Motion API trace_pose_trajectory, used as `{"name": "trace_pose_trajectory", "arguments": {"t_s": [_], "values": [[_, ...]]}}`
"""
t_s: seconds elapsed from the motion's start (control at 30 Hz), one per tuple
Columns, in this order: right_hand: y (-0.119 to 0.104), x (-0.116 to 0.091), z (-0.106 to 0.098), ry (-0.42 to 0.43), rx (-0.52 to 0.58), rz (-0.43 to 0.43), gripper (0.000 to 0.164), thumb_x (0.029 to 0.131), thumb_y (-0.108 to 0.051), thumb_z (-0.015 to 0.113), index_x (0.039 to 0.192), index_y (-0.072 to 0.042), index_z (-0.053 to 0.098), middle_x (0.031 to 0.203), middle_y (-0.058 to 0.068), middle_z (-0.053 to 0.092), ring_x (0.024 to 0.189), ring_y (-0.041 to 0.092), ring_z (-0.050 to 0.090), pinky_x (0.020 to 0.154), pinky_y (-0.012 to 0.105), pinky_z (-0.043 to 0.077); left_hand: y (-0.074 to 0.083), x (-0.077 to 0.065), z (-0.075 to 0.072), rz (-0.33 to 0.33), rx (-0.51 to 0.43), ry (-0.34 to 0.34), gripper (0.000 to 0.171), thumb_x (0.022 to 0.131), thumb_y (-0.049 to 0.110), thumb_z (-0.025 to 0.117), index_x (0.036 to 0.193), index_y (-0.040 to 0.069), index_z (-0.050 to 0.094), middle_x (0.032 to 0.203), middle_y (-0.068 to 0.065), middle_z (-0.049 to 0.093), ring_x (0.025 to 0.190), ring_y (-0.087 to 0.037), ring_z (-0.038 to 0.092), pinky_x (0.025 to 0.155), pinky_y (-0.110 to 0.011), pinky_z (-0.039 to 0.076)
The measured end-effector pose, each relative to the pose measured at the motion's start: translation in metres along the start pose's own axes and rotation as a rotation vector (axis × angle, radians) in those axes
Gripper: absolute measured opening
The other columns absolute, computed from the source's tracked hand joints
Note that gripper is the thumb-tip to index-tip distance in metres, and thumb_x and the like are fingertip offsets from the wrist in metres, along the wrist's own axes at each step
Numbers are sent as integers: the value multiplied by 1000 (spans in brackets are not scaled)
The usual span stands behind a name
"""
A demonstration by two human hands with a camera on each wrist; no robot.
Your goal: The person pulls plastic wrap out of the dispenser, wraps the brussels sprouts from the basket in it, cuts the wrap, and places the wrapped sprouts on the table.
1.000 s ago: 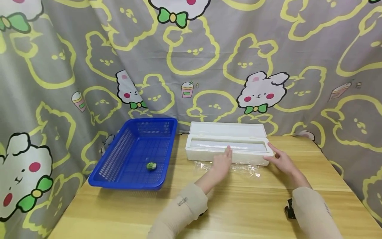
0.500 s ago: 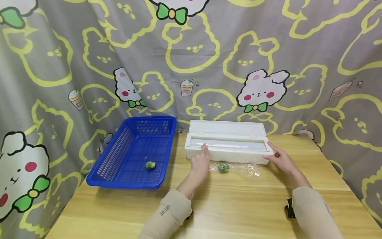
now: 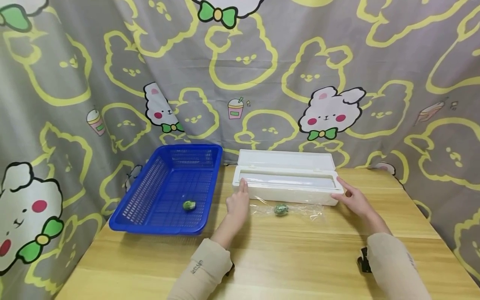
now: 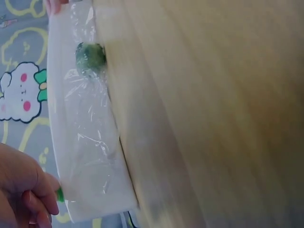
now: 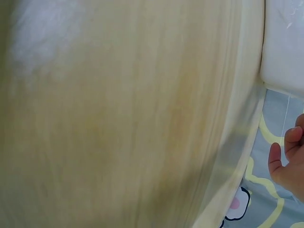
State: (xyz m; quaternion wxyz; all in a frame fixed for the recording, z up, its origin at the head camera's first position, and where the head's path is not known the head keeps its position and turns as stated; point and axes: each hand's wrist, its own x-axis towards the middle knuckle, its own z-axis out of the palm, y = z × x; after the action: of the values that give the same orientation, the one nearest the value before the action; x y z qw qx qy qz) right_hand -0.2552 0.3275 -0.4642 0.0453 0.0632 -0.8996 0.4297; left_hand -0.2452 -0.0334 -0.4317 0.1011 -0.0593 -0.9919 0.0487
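Observation:
A white cling film dispenser (image 3: 285,194) stands on the table with its lid (image 3: 285,158) raised and a film roll (image 3: 288,181) inside. My left hand (image 3: 238,207) is at its front left edge, pinching a small green slide cutter (image 4: 60,194), seen in the left wrist view. At the dispenser's right end, my right hand (image 3: 356,203) grips the corner between thumb and fingers. Clear cling film (image 3: 307,210) lies along the front, with a small round green vegetable (image 3: 281,209) under or in it. The right wrist view shows the right hand only partly.
Left of the dispenser stands a blue plastic basket (image 3: 165,228) with another small green vegetable (image 3: 189,205) in it. A patterned curtain (image 3: 255,75) hangs behind the wooden table (image 3: 300,258). Black wrist gear (image 3: 363,260) shows beside the right sleeve.
My left hand has slid leftward along the dispenser's front edge, from its middle to the left end, uncovering the vegetable in the film. My right hand has kept its place.

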Motion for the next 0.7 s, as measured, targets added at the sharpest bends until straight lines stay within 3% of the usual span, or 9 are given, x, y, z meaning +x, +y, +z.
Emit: {"name": "trace_pose_trajectory", "arguments": {"t_s": [0.33, 0.7], "values": [[1, -1, 3, -19, -23, 12, 68, 87, -24, 61, 142, -5, 25, 65, 3, 36, 55, 8, 33, 49, 25, 32, 2, -3, 8, -12, 95, 98, 46, 86, 8, 53, 131, 6, 48, 137, -4, 43, 47, -6, 41, 40, -19, 34], [-2, -1, -1, 9, -6, 3, 67, 87, -22, 61, 141, -4, 26, 65, 2, 34, 54, 7, 32, 48, 24, 31, -5, -1, 4, -28, 115, 68, 51, 82, 6, 55, 132, 3, 45, 139, -8, 42, 46, -8, 45, 40, -20, 37]]}}
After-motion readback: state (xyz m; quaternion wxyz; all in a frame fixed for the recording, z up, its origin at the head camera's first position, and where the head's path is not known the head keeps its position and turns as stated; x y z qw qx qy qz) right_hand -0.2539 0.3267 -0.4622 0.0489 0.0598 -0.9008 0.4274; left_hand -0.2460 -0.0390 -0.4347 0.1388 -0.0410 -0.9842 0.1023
